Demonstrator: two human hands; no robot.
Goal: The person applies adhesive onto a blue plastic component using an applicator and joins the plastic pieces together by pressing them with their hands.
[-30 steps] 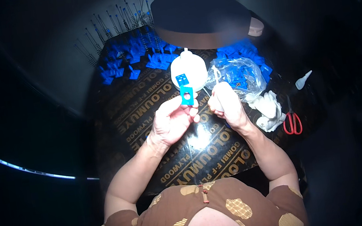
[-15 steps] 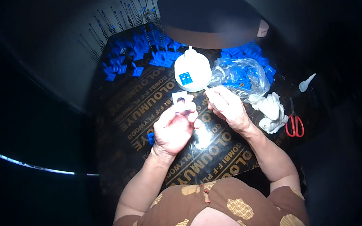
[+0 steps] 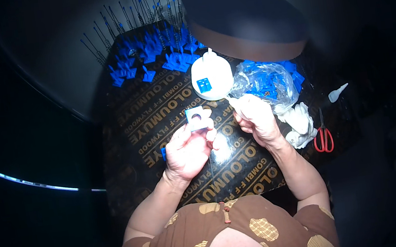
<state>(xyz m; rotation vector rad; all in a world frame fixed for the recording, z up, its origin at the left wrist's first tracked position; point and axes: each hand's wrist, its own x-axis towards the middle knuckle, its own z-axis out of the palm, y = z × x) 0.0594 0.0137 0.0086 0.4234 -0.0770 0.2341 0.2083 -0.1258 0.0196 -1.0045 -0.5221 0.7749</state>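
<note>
Between thumb and fingers, my left hand [image 3: 186,150] holds up a small square plate [image 3: 193,119], pale under the glare, with a blue edge and a dark round spot in its middle. My right hand [image 3: 260,120] is closed, fingers curled, around a white thing with a narrow tip [image 3: 229,98]; glare and the fingers hide most of it. That tip points toward the plate, and the two are apart. Just beyond both hands stands a rounded white container [image 3: 220,73] with a small blue square piece [image 3: 204,84] on it.
Blue bases [image 3: 177,61] with upright pieces and thin springy rods crowd the far left. A large dark lamp-like shape [image 3: 244,17] overhangs the far right. Right of my hands lie a clear bag of blue parts [image 3: 270,81], a white cloth [image 3: 300,122], red-handled scissors [image 3: 323,139] and a white nozzle-shaped piece [image 3: 338,92].
My right hand has shifted right, farther from the plate. My left hand has moved slightly left, and the plate is tilted differently. The whole view has shifted a little.
</note>
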